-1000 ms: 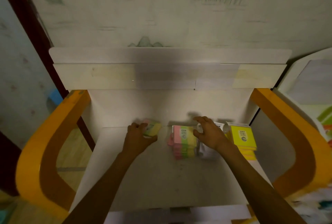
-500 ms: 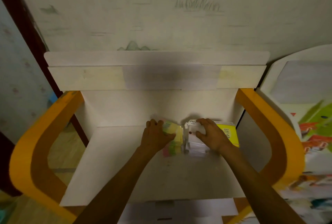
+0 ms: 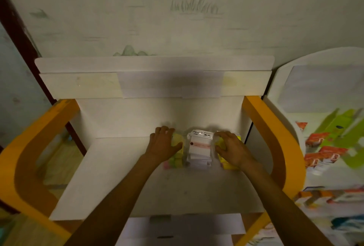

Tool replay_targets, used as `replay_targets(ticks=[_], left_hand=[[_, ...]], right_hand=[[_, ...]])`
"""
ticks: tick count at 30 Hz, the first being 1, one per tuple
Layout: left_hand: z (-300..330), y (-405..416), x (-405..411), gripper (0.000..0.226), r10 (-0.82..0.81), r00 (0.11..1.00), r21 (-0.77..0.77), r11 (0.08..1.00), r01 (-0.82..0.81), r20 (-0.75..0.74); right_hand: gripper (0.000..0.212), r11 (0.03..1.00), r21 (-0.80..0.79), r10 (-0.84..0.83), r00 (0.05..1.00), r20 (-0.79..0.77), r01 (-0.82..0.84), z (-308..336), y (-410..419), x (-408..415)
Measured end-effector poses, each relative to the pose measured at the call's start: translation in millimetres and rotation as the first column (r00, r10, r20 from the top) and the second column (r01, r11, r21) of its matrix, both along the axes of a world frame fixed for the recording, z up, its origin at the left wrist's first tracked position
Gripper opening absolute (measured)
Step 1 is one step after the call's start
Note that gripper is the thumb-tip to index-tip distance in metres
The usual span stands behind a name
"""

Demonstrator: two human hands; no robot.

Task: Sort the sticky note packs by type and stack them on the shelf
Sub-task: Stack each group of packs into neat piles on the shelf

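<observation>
Three sorted stacks line the shelf's [image 3: 122,176] back edge: pastel [image 3: 176,162], white [image 3: 200,147], yellow [image 3: 228,164]. Left hand [image 3: 164,144] grips the pastel stack; right hand [image 3: 231,150] curls over the yellow. Sorting looks nearly done.

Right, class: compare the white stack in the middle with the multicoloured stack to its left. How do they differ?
The white stack is plain white with a printed label on top; the multicoloured stack shows yellow, green and pink. No hand covers the white stack, while the left hand rests on the multicoloured stack, hiding its top. Both sit on the white shelf against the back panel.
</observation>
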State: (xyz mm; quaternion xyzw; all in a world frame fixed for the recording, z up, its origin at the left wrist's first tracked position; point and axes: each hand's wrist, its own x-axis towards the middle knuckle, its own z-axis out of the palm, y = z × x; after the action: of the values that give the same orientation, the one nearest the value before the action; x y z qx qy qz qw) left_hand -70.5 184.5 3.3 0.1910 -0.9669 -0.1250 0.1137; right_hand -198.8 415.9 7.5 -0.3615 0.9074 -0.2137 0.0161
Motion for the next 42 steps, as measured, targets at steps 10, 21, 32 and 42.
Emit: replay_targets(ticks=[10,21,32,42], left_hand=[[16.0,43.0,7.3,0.049,-0.138,0.989,0.116,0.983,0.142,-0.045],[-0.5,76.4,12.8,0.054,-0.138,0.989,0.178,0.973,0.146,-0.054],[-16.6,50.5,44.9,0.044,-0.139,0.977,0.244,0.954,0.177,-0.163],[-16.4,39.7,54.0,0.044,-0.189,0.971,0.242,0.945,0.221,-0.147]], right_hand=[[0.054,0.999,-0.05,-0.015,1.0,0.011,0.015,-3.2,24.1,-1.2],[0.061,0.975,-0.056,-0.216,0.976,0.009,0.216,-18.5,45.0,15.3],[0.071,0.902,0.141,-0.405,0.912,-0.059,0.409,-16.4,2.6,19.3],[0.076,0.877,0.118,-0.471,0.882,0.017,0.466,-14.3,-1.3,24.0]])
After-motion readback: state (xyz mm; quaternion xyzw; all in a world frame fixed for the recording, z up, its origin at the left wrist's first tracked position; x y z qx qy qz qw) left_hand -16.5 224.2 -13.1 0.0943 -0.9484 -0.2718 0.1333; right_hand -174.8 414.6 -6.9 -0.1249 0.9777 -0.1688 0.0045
